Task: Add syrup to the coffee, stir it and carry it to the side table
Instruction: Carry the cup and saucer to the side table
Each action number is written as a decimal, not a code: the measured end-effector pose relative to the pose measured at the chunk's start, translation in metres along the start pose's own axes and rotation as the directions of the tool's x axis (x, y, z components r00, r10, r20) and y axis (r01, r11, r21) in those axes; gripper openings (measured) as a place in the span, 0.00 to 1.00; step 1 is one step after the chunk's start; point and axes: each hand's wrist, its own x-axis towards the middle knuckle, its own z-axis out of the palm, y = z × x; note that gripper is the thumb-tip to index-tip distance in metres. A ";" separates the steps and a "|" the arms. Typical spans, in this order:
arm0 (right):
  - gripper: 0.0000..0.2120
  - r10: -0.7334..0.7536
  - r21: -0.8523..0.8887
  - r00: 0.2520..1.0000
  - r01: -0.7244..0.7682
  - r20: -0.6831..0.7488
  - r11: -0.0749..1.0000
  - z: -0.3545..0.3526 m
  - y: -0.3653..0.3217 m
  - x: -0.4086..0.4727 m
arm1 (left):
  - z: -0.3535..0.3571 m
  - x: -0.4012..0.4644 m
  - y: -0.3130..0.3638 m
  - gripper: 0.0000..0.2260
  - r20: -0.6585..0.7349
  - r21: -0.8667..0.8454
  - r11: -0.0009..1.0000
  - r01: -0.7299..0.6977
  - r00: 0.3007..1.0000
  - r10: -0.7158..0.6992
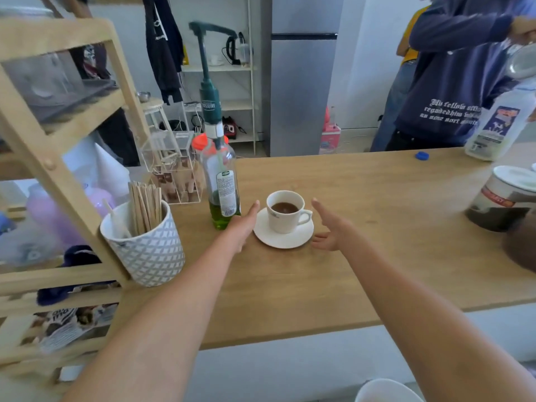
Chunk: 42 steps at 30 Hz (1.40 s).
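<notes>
Now both hands, left hand (242, 224) and right hand (330, 227), flank the saucer (282, 237) mid-worktop (377, 227), fingers spread, holding nothing; the cup (285, 211) looks breakable and spill-prone, best lifted level by the saucer's rim.

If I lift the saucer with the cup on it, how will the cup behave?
The cup stands loose on the saucer, so it may slide if tilted. The coffee sits well below the rim, so a spill seems unlikely. Both look ceramic, probably fragile. A hand at each side should help.
</notes>
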 end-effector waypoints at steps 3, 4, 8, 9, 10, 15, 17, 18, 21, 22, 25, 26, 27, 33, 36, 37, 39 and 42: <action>0.41 0.036 0.008 0.999 -0.036 0.005 0.999 0.003 -0.009 0.005 | 0.005 0.014 0.010 0.46 0.027 -0.073 0.997 0.041 0.999 -0.039; 0.41 0.048 0.010 0.999 -0.048 0.010 0.999 0.003 -0.012 0.005 | 0.006 0.016 0.012 0.46 0.026 -0.079 0.996 0.045 0.999 -0.043; 0.43 0.085 0.012 0.996 -0.085 0.012 0.996 0.005 -0.017 0.011 | 0.011 0.030 0.021 0.42 0.059 -0.085 0.994 0.070 0.996 -0.065; 0.42 0.089 0.007 0.996 -0.089 0.010 0.996 0.006 -0.016 0.013 | 0.012 0.032 0.022 0.41 0.065 -0.088 0.993 0.079 0.995 -0.074; 0.41 0.094 0.003 0.996 -0.094 0.004 0.996 0.006 -0.016 0.015 | 0.012 0.034 0.023 0.40 0.072 -0.091 0.992 0.086 0.994 -0.080; 0.32 0.139 -0.009 0.990 -0.139 -0.007 0.990 0.005 -0.018 0.024 | 0.014 0.040 0.028 0.31 0.108 -0.117 0.986 0.117 0.989 -0.104; 0.33 0.149 -0.005 0.989 -0.149 -0.005 0.989 0.004 -0.018 0.025 | 0.013 0.042 0.029 0.25 0.130 -0.121 0.982 0.144 0.983 -0.128; 0.33 0.149 -0.001 0.989 -0.149 -0.005 0.989 0.003 -0.018 0.026 | 0.012 0.042 0.029 0.23 0.141 -0.125 0.979 0.158 0.980 -0.140; 0.32 0.142 0.029 0.990 -0.142 -0.004 0.989 0.000 -0.017 0.026 | 0.012 0.040 0.030 0.21 0.154 -0.123 0.978 0.168 0.977 -0.148; 0.32 0.137 0.044 0.991 -0.136 -0.009 0.990 -0.003 -0.016 0.025 | 0.014 0.039 0.031 0.21 0.158 -0.119 0.979 0.165 0.977 -0.145; 0.28 0.128 0.089 0.992 -0.126 -0.013 0.988 -0.014 -0.013 0.017 | 0.021 0.036 0.034 0.22 0.173 -0.101 0.984 0.149 0.976 -0.130; 0.26 0.121 0.108 0.993 -0.118 -0.017 0.987 -0.021 -0.012 0.014 | 0.026 0.035 0.036 0.23 0.188 -0.080 0.986 0.145 0.974 -0.128; 0.25 0.120 0.130 0.993 -0.116 -0.020 0.985 -0.027 -0.012 0.010 | 0.031 0.033 0.038 0.23 0.199 -0.060 0.989 0.136 0.972 -0.122; 0.23 0.073 0.269 0.990 -0.038 -0.121 0.963 -0.090 -0.004 -0.018 | 0.090 0.009 0.052 0.21 0.333 0.024 0.997 0.074 0.940 -0.078; 0.24 0.075 0.334 0.981 -0.011 -0.180 0.943 -0.128 0.005 -0.042 | 0.128 -0.008 0.053 0.22 0.409 0.064 0.997 0.039 0.911 -0.062; 0.25 0.072 0.363 0.973 0.012 -0.217 0.932 -0.148 0.010 -0.054 | 0.148 -0.020 0.053 0.22 0.452 0.093 0.995 0.020 0.890 -0.060; 0.27 0.082 0.401 0.958 0.036 -0.274 0.915 -0.177 0.019 -0.077 | 0.180 -0.038 0.054 0.22 0.504 0.123 0.992 -0.012 0.862 -0.052; 0.29 0.098 0.478 0.925 0.097 -0.368 0.873 -0.228 0.042 -0.122 | 0.236 -0.079 0.052 0.24 0.588 0.183 0.981 -0.063 0.806 -0.058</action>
